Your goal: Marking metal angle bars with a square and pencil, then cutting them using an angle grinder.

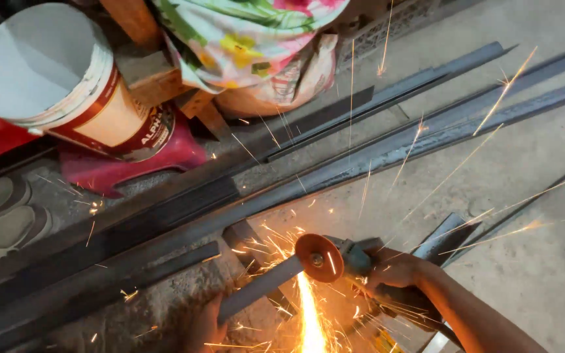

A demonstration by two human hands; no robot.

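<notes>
Right hand (393,269) has a closed grip on the angle grinder (335,258), disc biting the steel bar (259,287) on the floor while the left hand (204,327) pins it steady, sparks flying.

Dim, warm light; sparks (308,320) glare w/ streak blur; edges soft.

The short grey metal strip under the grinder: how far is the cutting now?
Nothing looks finished: the short grey metal strip appears to be in one piece. In hand: the right hand runs the angle grinder with the orange disc on it, throwing sparks, while the left hand steadies it. The long steel bars lie uncut.
</notes>
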